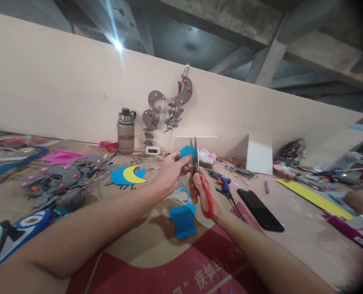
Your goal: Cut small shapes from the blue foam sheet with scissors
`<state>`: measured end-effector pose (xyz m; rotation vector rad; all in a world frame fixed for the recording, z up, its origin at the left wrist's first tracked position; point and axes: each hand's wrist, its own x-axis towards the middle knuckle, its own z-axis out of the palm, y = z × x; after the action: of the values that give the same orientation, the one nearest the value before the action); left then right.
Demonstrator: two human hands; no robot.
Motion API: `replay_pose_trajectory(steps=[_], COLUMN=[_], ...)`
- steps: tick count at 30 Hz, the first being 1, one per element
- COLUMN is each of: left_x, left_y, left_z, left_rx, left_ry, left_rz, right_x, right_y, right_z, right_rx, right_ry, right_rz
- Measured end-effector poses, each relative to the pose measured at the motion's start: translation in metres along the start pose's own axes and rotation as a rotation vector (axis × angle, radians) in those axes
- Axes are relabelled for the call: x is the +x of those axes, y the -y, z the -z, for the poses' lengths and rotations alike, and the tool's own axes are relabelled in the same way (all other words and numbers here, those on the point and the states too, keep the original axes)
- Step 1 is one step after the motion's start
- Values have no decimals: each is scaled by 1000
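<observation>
In front of me my left hand point(177, 165) pinches a small piece of blue sheet point(187, 152) between thumb and fingers. Right beside it, my right hand point(198, 190) grips scissors point(206, 200) with red handles, blades pointing up and slightly parted at the piece's right edge. Whether the blades are biting into the sheet I cannot tell. Below my hands, a larger blue offcut point(184, 220) with cut-in edges lies on the work surface. A yellow crescent point(134, 174) rests on more blue pieces point(117, 176) to the left.
Grey moon ornaments point(183, 94) hang on the white panel behind a drink bottle point(126, 132). A blue glue gun point(222, 179) and a phone point(259, 209) lie at right. Decorated grey pieces point(65, 177) crowd the left. Another person's hand point(361, 202) shows at the far right.
</observation>
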<state>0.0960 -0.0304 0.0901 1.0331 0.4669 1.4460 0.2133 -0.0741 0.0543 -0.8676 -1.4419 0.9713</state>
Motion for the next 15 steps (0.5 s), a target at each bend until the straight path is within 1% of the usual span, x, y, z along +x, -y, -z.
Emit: replay_pose_trajectory(steps=[7,15], left_x=[-1,0], left_y=[-5,-4], left_z=[-3,-1], left_rx=[-19,-24], left_ry=[-13,-9], left_rz=[13,15], right_x=[2,1], right_y=[1,0], right_z=[-1,3], right_rx=[67,65], right_ry=[1,26], right_rz=[-51,-49])
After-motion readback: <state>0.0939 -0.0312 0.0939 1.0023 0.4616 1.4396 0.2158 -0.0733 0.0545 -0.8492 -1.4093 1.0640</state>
